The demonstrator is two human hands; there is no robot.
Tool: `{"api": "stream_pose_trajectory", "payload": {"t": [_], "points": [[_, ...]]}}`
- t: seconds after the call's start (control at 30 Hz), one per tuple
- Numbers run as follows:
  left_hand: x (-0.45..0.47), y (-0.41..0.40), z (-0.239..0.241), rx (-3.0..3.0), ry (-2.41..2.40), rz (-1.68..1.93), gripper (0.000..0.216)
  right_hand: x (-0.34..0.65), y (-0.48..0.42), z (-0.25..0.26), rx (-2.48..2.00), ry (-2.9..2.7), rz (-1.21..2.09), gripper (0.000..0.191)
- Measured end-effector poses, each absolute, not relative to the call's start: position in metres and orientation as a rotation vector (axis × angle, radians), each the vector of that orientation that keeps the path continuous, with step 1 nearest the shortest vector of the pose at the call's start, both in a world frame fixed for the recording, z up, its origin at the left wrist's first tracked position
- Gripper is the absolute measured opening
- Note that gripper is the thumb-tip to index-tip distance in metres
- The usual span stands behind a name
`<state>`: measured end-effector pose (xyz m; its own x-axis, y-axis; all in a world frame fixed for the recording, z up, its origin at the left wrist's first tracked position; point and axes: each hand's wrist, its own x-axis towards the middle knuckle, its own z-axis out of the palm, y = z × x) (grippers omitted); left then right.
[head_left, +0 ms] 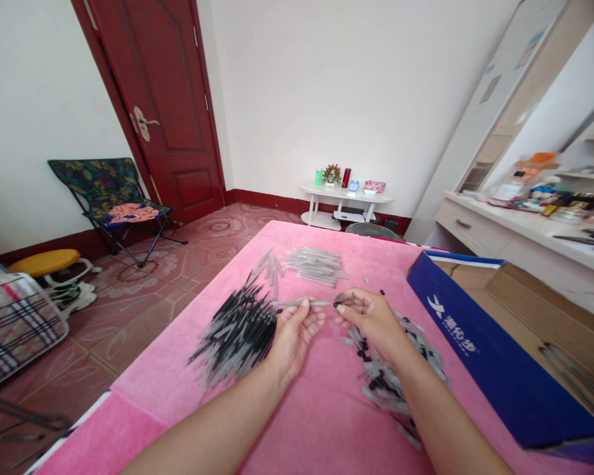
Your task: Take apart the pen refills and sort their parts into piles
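Two hands meet over the pink cloth-covered table [301, 422]. The left hand [294, 333] pinches a thin grey plastic tube [297, 303] held level, its end just beside the small black cap [337, 304] gripped by the fingertips of the right hand [371, 320]. A heap of black and grey rods [237, 333] lies left of the hands, a loose pile of grey and black caps [391, 376] under the right forearm, pale tubes [314, 264] beyond.

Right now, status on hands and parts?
Left hand holds a grey tube. Right hand pinches a small black piece near its end. Dark pile left, small-parts heap under right forearm.
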<state>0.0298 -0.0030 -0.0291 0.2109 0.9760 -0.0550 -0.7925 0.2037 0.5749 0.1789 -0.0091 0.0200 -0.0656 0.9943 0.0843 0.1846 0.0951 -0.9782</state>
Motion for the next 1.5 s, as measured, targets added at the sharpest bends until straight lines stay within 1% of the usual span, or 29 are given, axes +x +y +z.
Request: {"api": "stream_pose_trajectory", "payload": {"t": [0.73,0.97,1.0,1.13,1.17,1.2,1.27,1.33,1.4,1.47,1.5], "points": [[0.032,-0.003,-0.030,0.504,0.482,1.279,0.016,0.174,-0.010,0.019,-1.259,-1.436,1.057,0.014],[0.033,-0.007,-0.028,0.583,0.506,1.311,0.022,0.174,-0.008,0.009,-1.307,-1.472,1.011,0.014],[0.033,-0.008,-0.027,0.592,0.513,1.318,0.024,0.174,-0.008,0.007,-1.328,-1.492,0.983,0.015],[0.033,-0.008,-0.025,0.622,0.533,1.315,0.026,0.173,-0.009,0.005,-1.412,-1.583,0.865,0.035],[0.033,-0.008,-0.025,0.622,0.530,1.313,0.025,0.173,-0.009,0.005,-1.425,-1.589,0.850,0.037],[0.033,-0.007,-0.025,0.618,0.526,1.315,0.025,0.173,-0.009,0.005,-1.429,-1.583,0.848,0.035],[0.032,-0.005,-0.026,0.607,0.520,1.327,0.024,0.173,-0.009,0.006,-1.408,-1.562,0.874,0.025],[0.031,-0.004,-0.027,0.600,0.522,1.335,0.023,0.172,-0.009,0.005,-1.373,-1.560,0.902,0.020],[0.031,-0.004,-0.028,0.601,0.523,1.329,0.022,0.173,-0.008,0.005,-1.363,-1.593,0.898,0.023],[0.031,-0.005,-0.027,0.602,0.521,1.317,0.021,0.174,-0.008,0.005,-1.386,-1.628,0.880,0.035],[0.032,-0.006,-0.027,0.601,0.520,1.314,0.021,0.175,-0.008,0.005,-1.395,-1.637,0.877,0.038]]}}
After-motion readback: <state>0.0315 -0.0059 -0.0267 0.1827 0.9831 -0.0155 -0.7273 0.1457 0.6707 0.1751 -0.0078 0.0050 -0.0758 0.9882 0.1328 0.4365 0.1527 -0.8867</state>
